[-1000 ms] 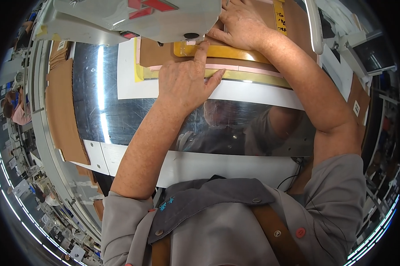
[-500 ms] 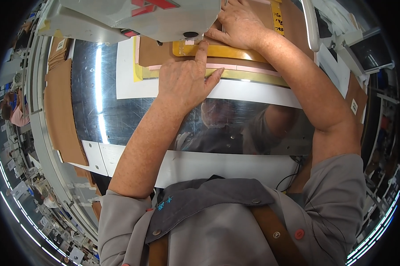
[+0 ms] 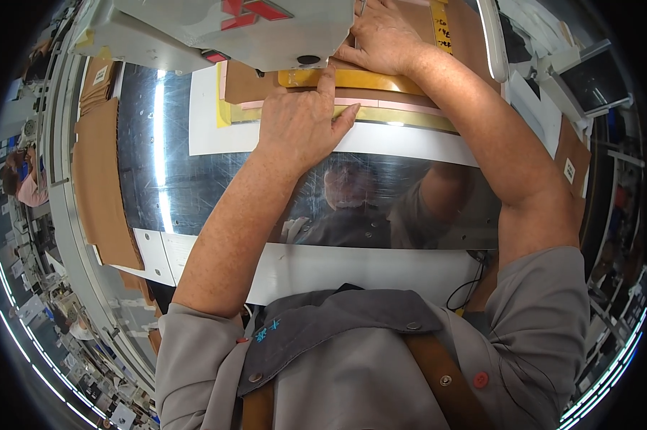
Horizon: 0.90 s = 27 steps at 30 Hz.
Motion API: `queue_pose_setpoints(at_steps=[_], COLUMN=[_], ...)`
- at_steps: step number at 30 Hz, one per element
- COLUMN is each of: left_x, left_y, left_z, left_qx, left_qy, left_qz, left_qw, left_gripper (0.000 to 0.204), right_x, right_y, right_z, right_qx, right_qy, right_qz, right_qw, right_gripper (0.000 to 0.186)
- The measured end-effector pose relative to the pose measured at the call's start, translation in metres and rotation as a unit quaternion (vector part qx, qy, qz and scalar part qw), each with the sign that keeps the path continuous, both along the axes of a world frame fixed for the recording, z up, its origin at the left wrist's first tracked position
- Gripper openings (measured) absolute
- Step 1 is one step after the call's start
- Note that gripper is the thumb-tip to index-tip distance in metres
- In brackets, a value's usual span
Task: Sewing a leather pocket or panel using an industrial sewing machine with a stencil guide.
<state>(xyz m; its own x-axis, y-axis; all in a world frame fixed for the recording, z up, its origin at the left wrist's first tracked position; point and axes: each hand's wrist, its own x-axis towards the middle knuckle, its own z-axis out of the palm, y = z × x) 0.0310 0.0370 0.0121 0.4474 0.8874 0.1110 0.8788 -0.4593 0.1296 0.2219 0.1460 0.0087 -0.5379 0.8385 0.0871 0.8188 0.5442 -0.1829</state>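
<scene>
My left hand (image 3: 295, 129) rests over the near edge of the work, its index finger stretched onto a yellow frame strip (image 3: 366, 81) and its thumb held apart. The other left fingers are bent under and partly hidden. My right hand (image 3: 384, 39) lies on the far side of that strip, over a brown sheet (image 3: 248, 82). Its thumb is spread toward the grey machine head (image 3: 280, 43), which hides some fingertips. Pink strips (image 3: 352, 102) and a yellowish border (image 3: 402, 117) edge the brown sheet, with a white sheet (image 3: 205, 122) underneath.
A scratched shiny metal plate (image 3: 230, 165) spans the worktop in front of me. Brown cardboard pieces (image 3: 101, 179) lie along its left side. The machine head overhangs the work at the top. On the right stands a dark screen (image 3: 594, 79).
The view has shifted slightly. Both hands keep nearly the same pose, and the pale piece by my left index fingertip is now hidden at the machine head.
</scene>
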Motion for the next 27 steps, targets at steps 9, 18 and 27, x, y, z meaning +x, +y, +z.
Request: queue_pose_setpoints(at_steps=[9,18,27], left_x=[0.002,-0.001,-0.002], left_y=[-0.004,-0.003,-0.021], left_z=[-0.001,0.0,0.005], left_qx=[0.001,0.019,-0.023], left_qy=[0.007,0.006,0.007], left_qz=[-0.024,-0.022,-0.02], left_qw=[1.0,1.0,1.0], left_gripper=[0.069,0.069,0.068], right_x=[0.002,-0.002,0.002], right_y=[-0.002,-0.002,-0.007], right_z=[-0.006,0.001,-0.005], right_qx=[0.028,-0.004,0.02], right_qy=[0.004,0.0,0.044], right_qz=[0.009,0.005,0.035], right_qw=[1.0,1.0,0.998], right_gripper=[0.076,0.076,0.069])
